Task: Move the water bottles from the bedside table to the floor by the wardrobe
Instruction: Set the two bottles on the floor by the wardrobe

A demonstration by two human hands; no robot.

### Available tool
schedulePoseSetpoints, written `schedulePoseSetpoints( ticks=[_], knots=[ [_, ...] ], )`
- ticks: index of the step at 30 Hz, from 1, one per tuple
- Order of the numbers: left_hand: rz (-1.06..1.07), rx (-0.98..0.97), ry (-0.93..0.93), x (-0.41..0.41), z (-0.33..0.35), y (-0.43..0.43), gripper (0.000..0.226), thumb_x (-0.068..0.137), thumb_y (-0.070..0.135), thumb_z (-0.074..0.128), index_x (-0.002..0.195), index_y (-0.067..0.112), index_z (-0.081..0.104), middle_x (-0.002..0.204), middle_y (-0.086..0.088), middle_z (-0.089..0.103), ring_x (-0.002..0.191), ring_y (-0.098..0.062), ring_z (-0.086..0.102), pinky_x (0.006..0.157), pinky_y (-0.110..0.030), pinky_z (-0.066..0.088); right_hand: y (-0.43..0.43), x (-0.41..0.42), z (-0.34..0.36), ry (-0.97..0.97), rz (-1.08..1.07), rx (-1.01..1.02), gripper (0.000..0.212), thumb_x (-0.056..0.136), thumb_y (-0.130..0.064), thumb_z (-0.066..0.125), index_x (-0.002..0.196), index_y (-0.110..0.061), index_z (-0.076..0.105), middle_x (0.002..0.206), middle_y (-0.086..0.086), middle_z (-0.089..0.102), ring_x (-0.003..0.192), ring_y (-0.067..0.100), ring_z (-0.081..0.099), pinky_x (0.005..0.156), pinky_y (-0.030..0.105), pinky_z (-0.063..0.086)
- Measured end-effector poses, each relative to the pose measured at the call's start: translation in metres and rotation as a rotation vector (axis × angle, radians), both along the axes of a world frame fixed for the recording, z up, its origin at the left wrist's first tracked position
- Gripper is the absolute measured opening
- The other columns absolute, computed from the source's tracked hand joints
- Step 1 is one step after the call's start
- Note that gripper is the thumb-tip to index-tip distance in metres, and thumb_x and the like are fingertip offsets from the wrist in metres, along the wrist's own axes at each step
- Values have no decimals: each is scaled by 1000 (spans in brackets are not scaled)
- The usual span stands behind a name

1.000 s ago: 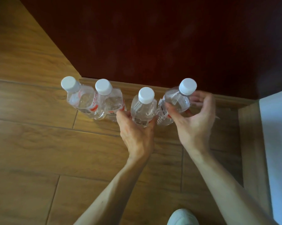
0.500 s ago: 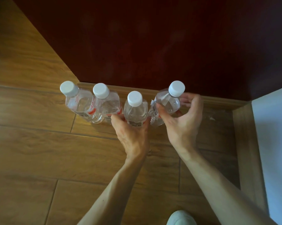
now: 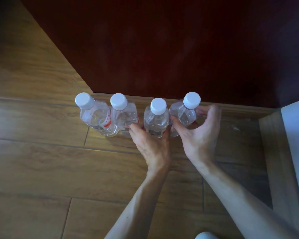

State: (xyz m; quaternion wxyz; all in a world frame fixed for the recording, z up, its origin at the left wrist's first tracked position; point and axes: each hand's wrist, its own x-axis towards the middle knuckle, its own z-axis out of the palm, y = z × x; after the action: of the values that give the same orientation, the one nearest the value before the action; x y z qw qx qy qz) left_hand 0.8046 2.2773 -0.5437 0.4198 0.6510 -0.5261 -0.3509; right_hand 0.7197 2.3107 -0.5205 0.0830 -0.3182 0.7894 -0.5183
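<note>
While the left hand [image 3: 152, 145] curls thumb and fingers round the lower body of the third water bottle [image 3: 156, 118] and the right hand [image 3: 200, 135] wraps the fourth water bottle [image 3: 184, 112], thumb in front and fingers behind, all four clear, white-capped bottles stand in a row on the wooden floor [image 3: 41, 161] along the foot of the dark red wardrobe [image 3: 162, 49], so the step in hand looks like the set-down of the last pair; the first water bottle [image 3: 94, 116] and second water bottle [image 3: 123, 116] stand upright and untouched at the left end, touching or very nearly so, the third sits just beside the second, and the fourth presses against the third on its right, close to the wooden plinth [image 3: 240, 111] under the wardrobe; the bases of the two held bottles are hidden behind the hands, so whether they already bear on the boards cannot be told, though their caps sit level with the others; the next move probably calls for settling each base flat, then loosening both grips and drawing the hands back without brushing the neighbours, since bottles packed this tightly could tip one another like skittles; the bedside table is out of view, so whether more bottles wait there cannot be said
</note>
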Motion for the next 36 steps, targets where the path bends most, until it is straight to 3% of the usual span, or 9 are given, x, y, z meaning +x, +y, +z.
schedulePoseSetpoints(
  ticks=[7, 14, 18, 20, 26, 30, 33, 36],
  knots=[
    [-18, -23, 51, -2, -1, 1, 63, 65, 17, 89, 107, 4, 44, 106, -10, 51, 100, -18, 48, 89, -24, 42, -1, 4, 1, 23, -18, 16, 58, 65, -32, 91, 99, -18, 46, 102, 3, 53, 92, -2, 48, 82, 2, 34],
    [-25, -48, 67, 10, -9, 10, 71, 67, 19, 89, 118, 12, 40, 111, -5, 46, 102, -12, 50, 89, -11, 42, 9, 11, 0, 82, 6, 39, 60, 63, -35, 92, 99, -14, 48, 101, 0, 49, 92, -10, 46, 79, 1, 35],
    [-35, -29, 35, 13, -11, 12, 74, 66, 29, 87, 121, 18, 38, 114, -2, 46, 109, -21, 51, 95, -39, 48, 11, 14, -1, 70, 12, 64, 63, 63, -36, 91, 102, -18, 44, 103, -4, 46, 94, -8, 45, 80, 2, 36],
    [-43, -19, 11, 14, -12, 12, 77, 66, 29, 87, 124, 18, 38, 115, -1, 45, 112, -22, 50, 95, -45, 48, 11, 15, -1, 58, 17, 70, 64, 63, -36, 90, 104, -19, 43, 103, -4, 45, 94, -6, 45, 80, 1, 36],
    [-142, -34, -50, 23, -16, 17, 80, 71, 20, 85, 134, 6, 38, 124, -5, 46, 122, -23, 48, 102, -45, 46, 13, 17, -1, 13, 29, 81, 67, 63, -38, 89, 107, -18, 43, 106, -4, 44, 98, -5, 44, 80, 1, 35],
    [-181, 19, -105, 31, -10, 22, 83, 73, 22, 85, 138, 5, 36, 126, -10, 47, 121, -20, 48, 105, -39, 44, 12, 20, -3, 4, 15, 46, 67, 63, -44, 83, 110, -13, 46, 107, -4, 45, 98, 9, 47, 84, 6, 37],
    [-213, 57, -152, 38, -4, 26, 82, 73, 24, 85, 137, 5, 37, 126, -8, 47, 121, -19, 48, 104, -32, 42, 16, 22, -6, -16, 11, 51, 74, 63, -38, 85, 119, -8, 47, 112, -1, 47, 106, 18, 51, 91, 15, 41],
    [-274, 109, -257, 50, 3, 30, 82, 71, 19, 85, 135, 2, 38, 125, -10, 47, 119, -23, 47, 102, -35, 42, 25, 27, -8, -61, -12, 128, 88, 64, -40, 84, 134, -7, 44, 122, 2, 48, 115, 19, 51, 99, 26, 43]
  ],
)
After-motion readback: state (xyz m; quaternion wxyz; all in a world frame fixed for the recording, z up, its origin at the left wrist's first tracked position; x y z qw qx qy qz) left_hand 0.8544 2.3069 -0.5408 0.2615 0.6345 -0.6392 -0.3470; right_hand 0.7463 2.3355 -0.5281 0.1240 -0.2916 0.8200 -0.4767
